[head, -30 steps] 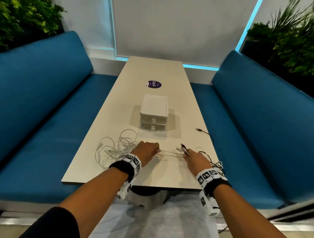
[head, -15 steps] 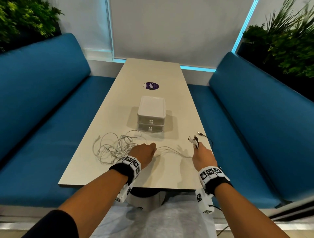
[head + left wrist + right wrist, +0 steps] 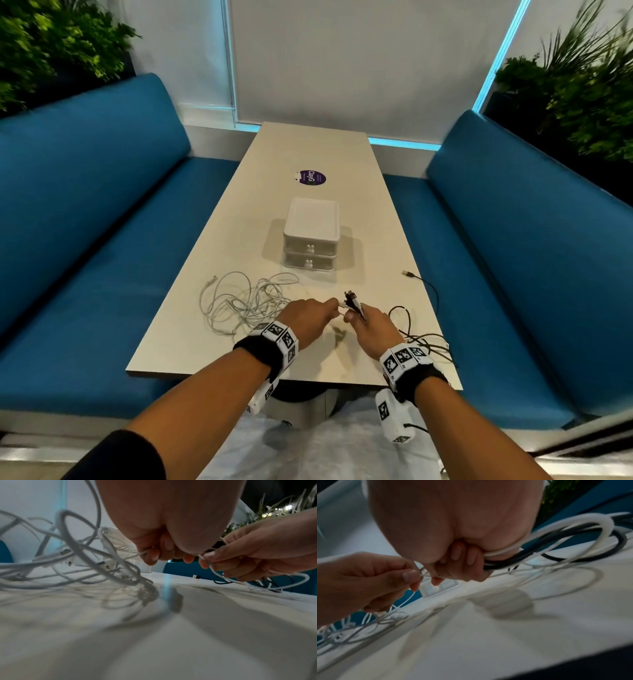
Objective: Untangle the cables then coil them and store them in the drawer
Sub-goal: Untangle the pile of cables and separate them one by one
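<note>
Both hands meet over the near end of the desk [image 3: 239,212], just above its surface. The left hand [image 3: 310,320] has its fingers curled and pinches a thin white cable [image 3: 135,555] between thumb and fingertips; that cable runs left into a loose tangle of white cables [image 3: 245,299] lying on the desk just beside the left wrist. The right hand [image 3: 371,330] is closed around a bundle of cable ends, with dark and white plugs [image 3: 352,298] protruding beyond the knuckles; the right wrist view shows black and white loops [image 3: 556,547] gripped under its curled fingers. A black cable [image 3: 433,291] trails from that hand along the right edge of the desk, its plug [image 3: 407,273] lying flat near the edge. A small white drawer unit [image 3: 311,233] with two drawers, both shut, stands at mid-desk beyond the hands, apart from all cables. A purple round sticker [image 3: 311,177] lies further back.
</note>
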